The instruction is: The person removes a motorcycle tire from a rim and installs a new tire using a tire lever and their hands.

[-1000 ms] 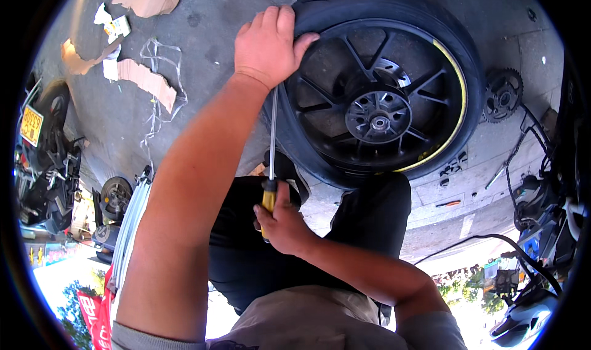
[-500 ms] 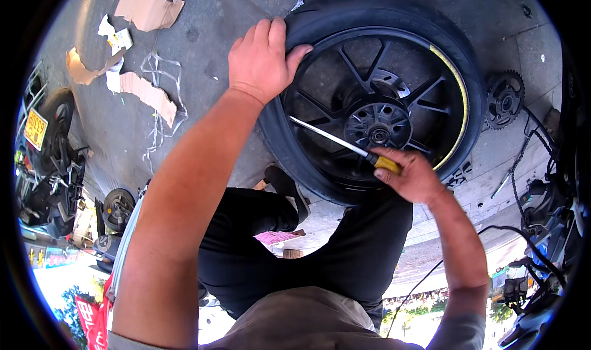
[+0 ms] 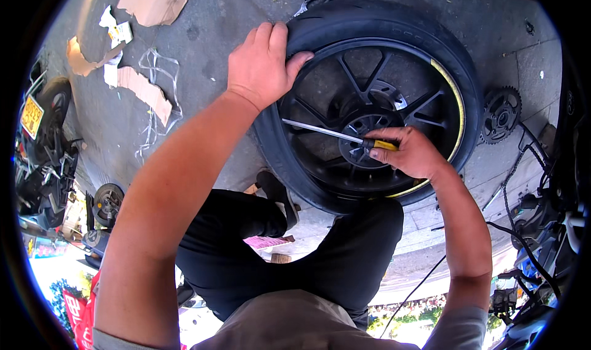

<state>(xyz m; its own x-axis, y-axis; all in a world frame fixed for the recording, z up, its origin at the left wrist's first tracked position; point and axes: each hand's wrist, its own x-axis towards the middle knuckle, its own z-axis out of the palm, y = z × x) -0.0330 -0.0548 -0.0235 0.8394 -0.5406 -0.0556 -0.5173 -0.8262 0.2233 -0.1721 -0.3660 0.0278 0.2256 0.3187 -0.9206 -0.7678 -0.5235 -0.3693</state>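
Observation:
A motorcycle wheel lies before me, its black tyre (image 3: pixel 452 60) around a dark spoked rim (image 3: pixel 368 82) with a yellow stripe on the right. My left hand (image 3: pixel 263 64) grips the tyre at its upper left, thumb on the sidewall and fingers over the outer side. In my right hand (image 3: pixel 409 153) is a screwdriver (image 3: pixel 323 130), held by its yellow and black handle above the hub. Its long metal shaft points left, with the tip near the left inner edge of the rim; whether it touches is unclear. My hand hides part of the hub.
A toothed sprocket (image 3: pixel 500 115) lies right of the wheel, near a chain (image 3: pixel 511 176). Torn cardboard (image 3: pixel 151 4) and clear plastic strapping (image 3: pixel 161 73) lie at the upper left. Parked motorcycles (image 3: pixel 46 147) stand at the left. My knee (image 3: pixel 388 213) is close to the tyre's near side.
My right hand has moved slightly up with the screwdriver, whose shaft now lies flatter and reaches closer to the rim's left edge. My left hand keeps its grip on the tyre.

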